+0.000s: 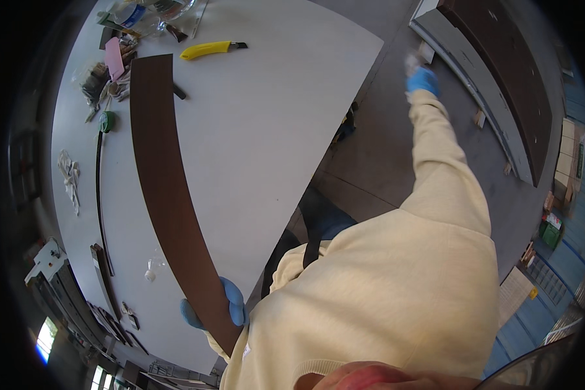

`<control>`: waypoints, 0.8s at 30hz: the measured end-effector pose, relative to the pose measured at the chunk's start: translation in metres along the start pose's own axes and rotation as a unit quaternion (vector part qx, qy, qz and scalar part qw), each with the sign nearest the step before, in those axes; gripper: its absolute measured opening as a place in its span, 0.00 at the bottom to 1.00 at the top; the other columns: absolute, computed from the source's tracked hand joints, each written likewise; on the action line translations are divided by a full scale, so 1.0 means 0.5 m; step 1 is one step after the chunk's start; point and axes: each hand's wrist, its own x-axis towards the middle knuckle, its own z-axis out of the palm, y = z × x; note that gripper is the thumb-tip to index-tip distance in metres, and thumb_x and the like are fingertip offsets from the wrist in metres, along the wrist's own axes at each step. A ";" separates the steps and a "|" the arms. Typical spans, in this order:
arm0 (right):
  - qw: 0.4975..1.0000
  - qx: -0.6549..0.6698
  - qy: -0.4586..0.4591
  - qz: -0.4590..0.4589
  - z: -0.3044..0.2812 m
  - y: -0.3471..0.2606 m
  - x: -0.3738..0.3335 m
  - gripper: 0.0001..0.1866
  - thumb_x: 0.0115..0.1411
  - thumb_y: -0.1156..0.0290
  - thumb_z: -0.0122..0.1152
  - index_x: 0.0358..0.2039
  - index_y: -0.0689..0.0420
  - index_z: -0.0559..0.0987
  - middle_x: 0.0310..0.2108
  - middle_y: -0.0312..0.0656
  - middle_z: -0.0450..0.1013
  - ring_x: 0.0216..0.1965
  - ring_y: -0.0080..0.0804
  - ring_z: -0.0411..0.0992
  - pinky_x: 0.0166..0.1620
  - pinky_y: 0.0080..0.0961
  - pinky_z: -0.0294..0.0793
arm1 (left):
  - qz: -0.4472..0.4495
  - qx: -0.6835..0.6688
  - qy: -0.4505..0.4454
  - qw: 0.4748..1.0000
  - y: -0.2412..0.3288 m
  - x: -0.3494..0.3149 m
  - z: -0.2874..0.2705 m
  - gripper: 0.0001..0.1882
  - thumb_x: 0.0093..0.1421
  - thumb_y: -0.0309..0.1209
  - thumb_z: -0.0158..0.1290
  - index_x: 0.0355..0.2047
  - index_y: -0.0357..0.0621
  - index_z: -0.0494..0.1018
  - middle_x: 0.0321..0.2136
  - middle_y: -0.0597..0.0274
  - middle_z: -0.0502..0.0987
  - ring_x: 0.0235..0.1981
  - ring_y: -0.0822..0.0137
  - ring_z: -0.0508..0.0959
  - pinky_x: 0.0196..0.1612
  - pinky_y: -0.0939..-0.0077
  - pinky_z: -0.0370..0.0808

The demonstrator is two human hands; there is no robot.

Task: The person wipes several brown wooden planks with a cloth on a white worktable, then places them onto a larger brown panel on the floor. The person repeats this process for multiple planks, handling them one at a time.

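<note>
A long dark brown board (159,149) slants over the white table, from beside the knife down to my body. My left hand (233,301), in a blue glove, is closed around its near end, with fingers showing along both long edges. Stretched out to the far right, away from the table, is my right hand (424,81), also gloved in blue. It appears closed on a whitish, crumpled, cloth-like thing (413,62), which is blurred. Just right of the board's far end lies a yellow utility knife (205,51) with its blade out.
The white table (240,156) holds a pink pad (114,58), a clear bottle (131,16), a green round item (106,121), a white glove (69,181) and dark strips (104,276) on its left. Stacked dark and grey panels (494,78) stand at the far right.
</note>
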 end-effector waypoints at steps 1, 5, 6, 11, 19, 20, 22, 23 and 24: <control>0.990 -0.047 -0.042 0.123 -0.091 0.082 0.095 0.20 0.73 0.57 0.53 0.41 0.58 0.87 0.39 0.51 0.85 0.39 0.45 0.85 0.41 0.43 0.82 | 0.019 -0.012 0.003 1.000 0.005 0.012 -0.002 0.40 0.70 0.60 0.50 0.60 0.29 0.67 0.48 0.34 0.79 0.44 0.47 0.84 0.47 0.56 0.83; 0.988 0.078 0.073 0.112 -0.090 0.215 0.168 0.19 0.71 0.59 0.53 0.51 0.54 0.85 0.43 0.47 0.85 0.42 0.44 0.85 0.44 0.41 0.83 | 0.148 -0.032 0.178 0.972 -0.023 0.086 0.068 0.42 0.71 0.61 0.47 0.63 0.28 0.64 0.46 0.31 0.78 0.36 0.51 0.85 0.37 0.61 0.86; 0.973 0.195 0.054 0.114 -0.077 0.192 0.178 0.18 0.70 0.60 0.53 0.51 0.54 0.85 0.41 0.48 0.85 0.42 0.44 0.85 0.44 0.41 0.83 | 0.176 -0.020 0.216 0.960 -0.018 0.100 0.083 0.43 0.72 0.61 0.46 0.64 0.27 0.63 0.46 0.30 0.78 0.34 0.52 0.86 0.35 0.62 0.87; 0.902 0.171 0.196 -0.346 0.023 -0.238 -0.295 0.11 0.64 0.66 0.60 0.41 0.57 0.84 0.32 0.53 0.78 0.34 0.56 0.78 0.40 0.49 0.79 | 0.199 0.093 0.263 0.940 -0.034 0.138 0.089 0.44 0.72 0.61 0.44 0.68 0.29 0.60 0.43 0.30 0.78 0.29 0.55 0.86 0.29 0.65 0.88; 0.893 0.026 -0.036 -0.448 0.008 -0.364 -0.641 0.30 0.61 0.50 0.66 0.60 0.52 0.77 0.54 0.50 0.75 0.55 0.52 0.74 0.54 0.48 0.76 | 0.109 -0.020 -0.053 0.992 -0.044 0.168 -0.014 0.45 0.72 0.62 0.43 0.72 0.34 0.57 0.42 0.28 0.77 0.23 0.57 0.83 0.28 0.61 0.87; 0.885 0.049 -0.021 -0.462 -0.012 -0.344 -0.647 0.30 0.61 0.51 0.65 0.61 0.52 0.76 0.56 0.50 0.73 0.57 0.52 0.73 0.55 0.49 0.75 | 0.095 -0.030 -0.054 0.994 -0.057 0.165 -0.022 0.45 0.72 0.63 0.43 0.72 0.36 0.56 0.42 0.29 0.77 0.23 0.57 0.83 0.27 0.62 0.86; 0.852 0.182 0.084 -0.483 -0.143 -0.322 -0.674 0.28 0.63 0.50 0.63 0.58 0.55 0.77 0.59 0.55 0.72 0.61 0.55 0.71 0.62 0.52 0.70 | 0.070 -0.042 -0.058 0.995 -0.078 0.169 -0.031 0.45 0.72 0.63 0.43 0.73 0.38 0.55 0.42 0.29 0.77 0.22 0.57 0.82 0.25 0.63 0.85; 0.813 0.247 0.165 -0.501 -0.195 -0.306 -0.701 0.28 0.65 0.49 0.62 0.57 0.56 0.77 0.61 0.56 0.72 0.64 0.56 0.70 0.64 0.53 0.68 | 0.057 -0.045 -0.063 0.995 -0.085 0.184 -0.031 0.45 0.72 0.63 0.43 0.74 0.40 0.55 0.43 0.30 0.77 0.21 0.57 0.82 0.24 0.64 0.84; 0.759 0.272 0.160 -0.570 -0.245 -0.298 -0.745 0.27 0.66 0.48 0.60 0.56 0.56 0.77 0.63 0.57 0.71 0.65 0.58 0.68 0.66 0.54 0.66 | 0.055 -0.044 -0.060 0.996 -0.094 0.202 -0.033 0.44 0.72 0.63 0.43 0.74 0.41 0.55 0.43 0.30 0.77 0.20 0.58 0.80 0.23 0.65 0.82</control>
